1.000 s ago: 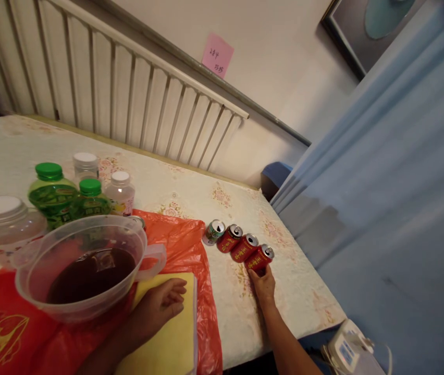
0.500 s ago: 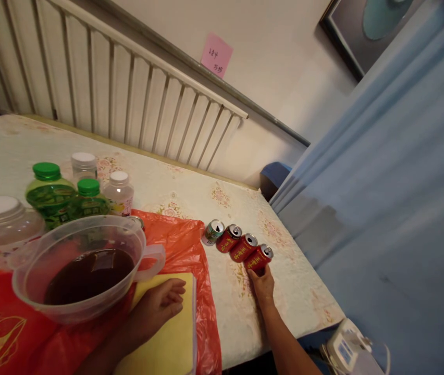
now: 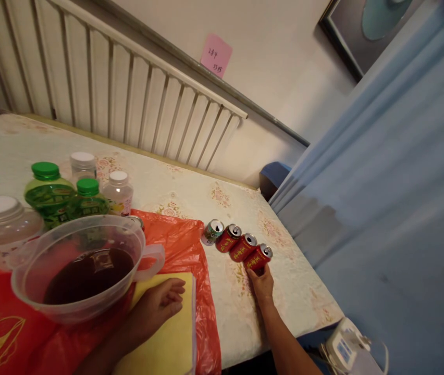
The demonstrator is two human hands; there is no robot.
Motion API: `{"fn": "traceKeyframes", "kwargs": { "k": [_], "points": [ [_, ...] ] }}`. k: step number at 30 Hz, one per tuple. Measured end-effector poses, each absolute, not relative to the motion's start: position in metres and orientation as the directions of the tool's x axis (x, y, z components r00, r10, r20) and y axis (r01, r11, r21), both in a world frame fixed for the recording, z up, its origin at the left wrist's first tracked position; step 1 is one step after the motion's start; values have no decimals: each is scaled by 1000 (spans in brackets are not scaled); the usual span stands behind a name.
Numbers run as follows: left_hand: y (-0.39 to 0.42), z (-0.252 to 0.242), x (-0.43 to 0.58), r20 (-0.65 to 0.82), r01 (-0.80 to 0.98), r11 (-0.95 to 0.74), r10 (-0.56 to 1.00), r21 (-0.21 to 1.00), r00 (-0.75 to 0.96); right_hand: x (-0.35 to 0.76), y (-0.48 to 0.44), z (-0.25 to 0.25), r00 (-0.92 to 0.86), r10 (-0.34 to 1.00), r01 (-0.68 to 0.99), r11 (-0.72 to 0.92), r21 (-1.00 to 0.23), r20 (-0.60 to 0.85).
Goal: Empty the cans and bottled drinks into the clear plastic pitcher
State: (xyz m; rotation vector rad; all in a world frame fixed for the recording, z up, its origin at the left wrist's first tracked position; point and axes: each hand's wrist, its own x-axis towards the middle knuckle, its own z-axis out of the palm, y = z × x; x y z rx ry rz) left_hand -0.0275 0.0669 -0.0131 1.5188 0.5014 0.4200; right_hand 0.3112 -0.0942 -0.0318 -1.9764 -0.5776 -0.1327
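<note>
The right hand [image 3: 263, 284] closes its fingers around the lower end of a red metal drink can [image 3: 260, 256], which stands just beyond the fingertips near the right edge of the surface [image 3: 296, 297]. Two more red cans [image 3: 236, 243] and a green metal can [image 3: 212, 231] continue the row, touching, towards the surface's middle. The left hand [image 3: 159, 304] rests loosely curled, holding nothing, on a flat yellow pad [image 3: 167, 344] at the near edge, beside a clear plastic bowl of dark liquid [image 3: 79, 265].
</note>
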Motion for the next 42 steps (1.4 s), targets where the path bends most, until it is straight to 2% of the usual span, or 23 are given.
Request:
{"fn": "traceKeyframes", "kwargs": {
  "k": [16, 23, 26, 30, 34, 38, 42],
  "points": [
    [67, -16, -27, -32, 27, 17, 554, 999, 832, 304, -96, -31, 890, 347, 410, -319, -855, 297],
    [63, -12, -30, -10, 31, -27, 566, 999, 824, 263, -121, -39, 942, 206, 325, -356, -876, 266],
    [61, -5, -33, -12, 37, -32, 564, 999, 826, 233, -117, -35, 913, 313, 364, -327, -872, 263],
    [59, -1, -35, -21, 45, -31, 552, 999, 833, 198, -73, -2, 755, 607, 431, -175, -885, 248],
    [58, -1, -38, -31, 60, -34, 558, 998, 829, 168, 2, 48, 430, 847, 549, 29, -835, 312],
    [57, -1, -38, -36, 64, -30, 564, 998, 825, 138, 71, 80, 167, 927, 638, 158, -754, 336],
    [57, -1, -39, -39, 62, -22, 564, 998, 825, 113, 117, 89, -107, 934, 717, 309, -624, 340]
  ]
}}
